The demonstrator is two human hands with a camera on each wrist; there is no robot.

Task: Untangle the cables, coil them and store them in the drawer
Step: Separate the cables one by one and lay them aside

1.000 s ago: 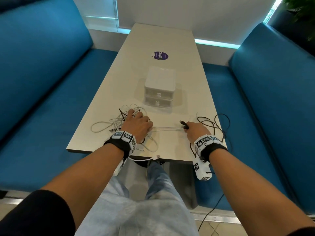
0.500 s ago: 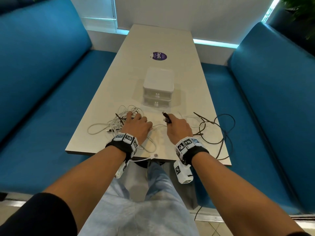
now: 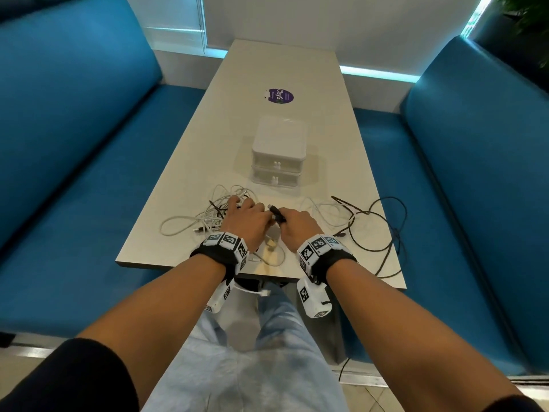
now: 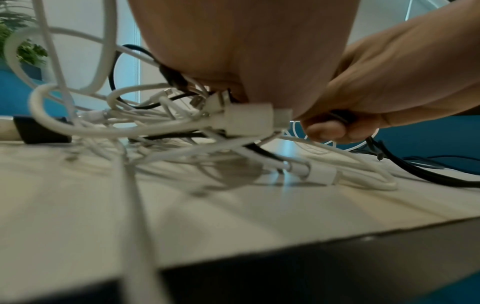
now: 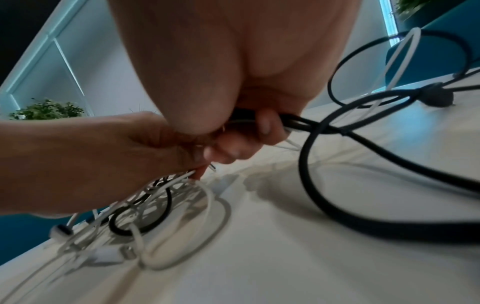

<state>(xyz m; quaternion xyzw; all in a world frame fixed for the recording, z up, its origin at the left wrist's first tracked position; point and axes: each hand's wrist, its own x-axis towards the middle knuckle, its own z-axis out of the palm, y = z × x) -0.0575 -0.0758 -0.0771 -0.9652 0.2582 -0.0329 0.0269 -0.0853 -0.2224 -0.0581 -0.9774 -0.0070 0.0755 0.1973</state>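
We see both hands low over the near end of the table (image 3: pixel 297 69), knuckles almost touching. Left hand (image 3: pixel 245 223) sits on the tangle of white cables (image 3: pixel 205 217), fingers curled down into the strands; the left wrist view shows white plugs (image 4: pixel 248 121) bunched right under the palm, so we read it as gripping the bundle. Right hand (image 3: pixel 297 226) has fingers curled round the black cable (image 3: pixel 383 233) near its end, black connector (image 3: pixel 274 211) poking out between the two hands. In the right wrist view the black cord (image 5: pixel 324 127) runs out from under the fingers (image 5: pixel 265 123) and loops across the tabletop to the right. A thin white cable (image 3: pixel 323 208) lies tangled through those black loops. The white drawer unit (image 3: pixel 279 153), two drawers, both closed, stands just beyond the cables at mid-table. A purple sticker (image 3: pixel 278 96) sits farther back. Blue benches (image 3: pixel 74 162) flank the table on both sides.
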